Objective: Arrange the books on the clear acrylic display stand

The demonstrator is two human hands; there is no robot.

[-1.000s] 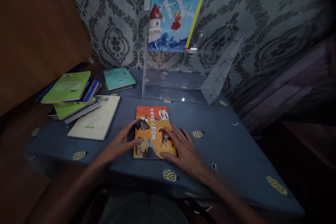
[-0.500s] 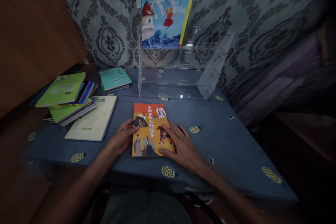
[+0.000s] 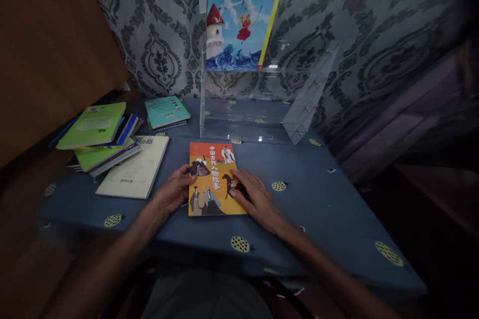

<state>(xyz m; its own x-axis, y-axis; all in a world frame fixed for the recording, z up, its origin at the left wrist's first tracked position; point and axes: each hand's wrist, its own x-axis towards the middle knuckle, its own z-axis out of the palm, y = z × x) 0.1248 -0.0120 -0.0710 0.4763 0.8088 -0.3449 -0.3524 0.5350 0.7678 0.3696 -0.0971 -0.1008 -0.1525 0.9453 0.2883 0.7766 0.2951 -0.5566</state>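
An orange and yellow book [image 3: 209, 179] with white Chinese lettering and painted figures faces up between my hands at the front middle of the table. My left hand [image 3: 175, 188] grips its left edge, thumb on the cover and fingers at the side and beneath. On the right edge, my right hand [image 3: 256, 197] holds it with the thumb across the cover; its other fingers are partly hidden. Beyond the book stands a clear acrylic rack [image 3: 299, 114], with a blue fairy-tale book [image 3: 239, 25] with a yellow edge upright in its upper part.
A messy pile of green and blue books [image 3: 92, 127] lies at the left, over a cream book [image 3: 140, 169]. Behind it is a small stack with a teal book [image 3: 167, 111] on top. The blue tablecloth [image 3: 337, 229] has pineapple prints. A brown wooden panel [image 3: 52, 55] borders the left.
Both hands still hold the orange book, which has shifted slightly away from me. My right hand has drawn its fingers in closer around the edge. The view has shifted a little.
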